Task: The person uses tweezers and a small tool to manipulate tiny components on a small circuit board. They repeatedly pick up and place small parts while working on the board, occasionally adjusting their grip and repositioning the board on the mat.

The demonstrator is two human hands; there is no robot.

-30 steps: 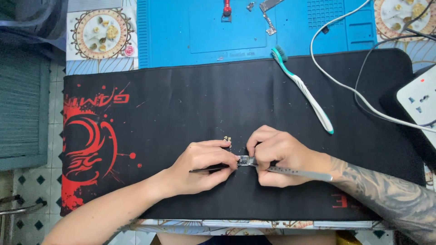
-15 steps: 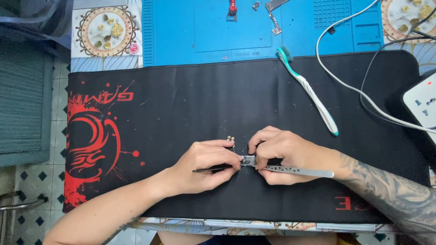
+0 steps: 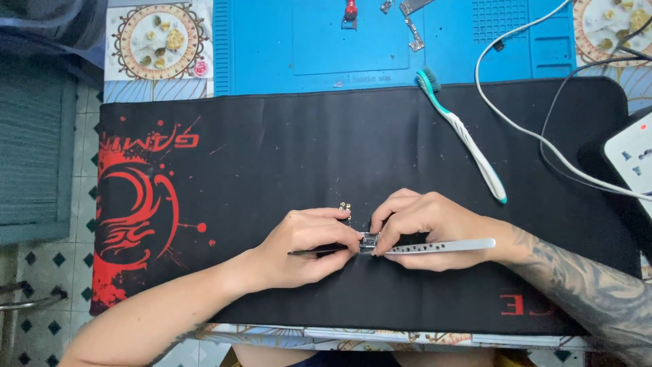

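My left hand (image 3: pixel 305 248) and my right hand (image 3: pixel 428 228) meet over a black desk mat (image 3: pixel 285 156), near its front edge. Between the fingertips sits a small metal electronic part (image 3: pixel 368 241) with a thin flex strip. My left hand pinches it and also holds a thin dark tool (image 3: pixel 309 252) that points left. My right hand grips silver tweezers (image 3: pixel 448 246) with a row of holes, their tips at the part. A few tiny gold pieces (image 3: pixel 345 206) lie just above the part.
A white and teal toothbrush (image 3: pixel 465 139) lies on the mat's right half. Behind is a blue work mat (image 3: pixel 394 41) with small metal parts (image 3: pixel 411 27). White cables (image 3: pixel 516 126) run to a power strip (image 3: pixel 631 160) at the right edge.
Both hands stay together on the small part. The view has shifted slightly, so the hands sit a little lower and further right in the picture.
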